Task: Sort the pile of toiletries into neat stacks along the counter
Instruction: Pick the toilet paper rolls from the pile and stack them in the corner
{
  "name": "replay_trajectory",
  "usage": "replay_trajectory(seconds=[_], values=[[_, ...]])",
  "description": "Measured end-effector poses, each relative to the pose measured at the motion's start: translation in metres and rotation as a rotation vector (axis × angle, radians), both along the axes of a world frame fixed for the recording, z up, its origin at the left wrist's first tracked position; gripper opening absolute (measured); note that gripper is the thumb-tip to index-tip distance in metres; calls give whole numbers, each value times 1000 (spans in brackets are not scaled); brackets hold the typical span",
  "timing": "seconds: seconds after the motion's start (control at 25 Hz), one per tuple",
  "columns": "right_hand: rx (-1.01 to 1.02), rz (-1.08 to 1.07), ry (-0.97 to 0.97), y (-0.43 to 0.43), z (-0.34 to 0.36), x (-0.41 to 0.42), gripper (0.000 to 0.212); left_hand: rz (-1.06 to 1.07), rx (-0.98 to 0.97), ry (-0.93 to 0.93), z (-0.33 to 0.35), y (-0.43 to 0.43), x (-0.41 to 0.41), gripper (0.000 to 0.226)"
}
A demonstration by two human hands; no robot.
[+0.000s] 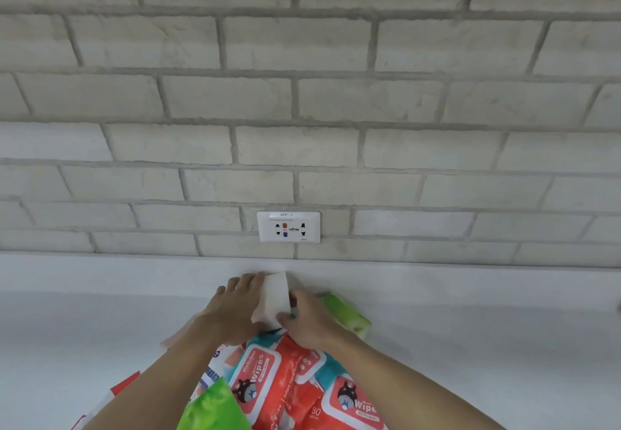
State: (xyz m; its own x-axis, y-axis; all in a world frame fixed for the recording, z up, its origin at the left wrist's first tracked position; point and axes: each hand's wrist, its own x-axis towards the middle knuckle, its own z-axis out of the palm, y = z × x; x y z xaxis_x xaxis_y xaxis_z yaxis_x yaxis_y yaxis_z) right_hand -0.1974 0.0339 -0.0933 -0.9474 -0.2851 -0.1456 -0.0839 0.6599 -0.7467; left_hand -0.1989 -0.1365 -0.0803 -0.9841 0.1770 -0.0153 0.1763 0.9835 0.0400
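A white tissue pack (275,295) is held between both hands near the back of the white counter (100,329). My left hand (232,308) grips its left side with fingers curled over the far end. My right hand (307,320) grips its right side with the thumb on the near corner. Below the hands lies a pile of red and teal wipes packs (279,382). A green pack (346,313) lies just right of my right hand, and another green pack (211,409) sits at the bottom of the view.
A brick wall rises behind the counter with a white power socket (288,227) just above the hands. Red and white packs (124,389) lie under my left forearm. Bare counter stretches to the left and to the right (504,329).
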Motion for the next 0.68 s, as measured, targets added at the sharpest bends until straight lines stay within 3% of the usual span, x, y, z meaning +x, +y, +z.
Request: replay_trajectory(seconds=[0.4,0.68], values=[[-26,-33,107,5,15,10,39,-40,114,86,10,-5,14,95],[-134,-31,120,34,50,47,38,-87,220,45,44,12,44,99]])
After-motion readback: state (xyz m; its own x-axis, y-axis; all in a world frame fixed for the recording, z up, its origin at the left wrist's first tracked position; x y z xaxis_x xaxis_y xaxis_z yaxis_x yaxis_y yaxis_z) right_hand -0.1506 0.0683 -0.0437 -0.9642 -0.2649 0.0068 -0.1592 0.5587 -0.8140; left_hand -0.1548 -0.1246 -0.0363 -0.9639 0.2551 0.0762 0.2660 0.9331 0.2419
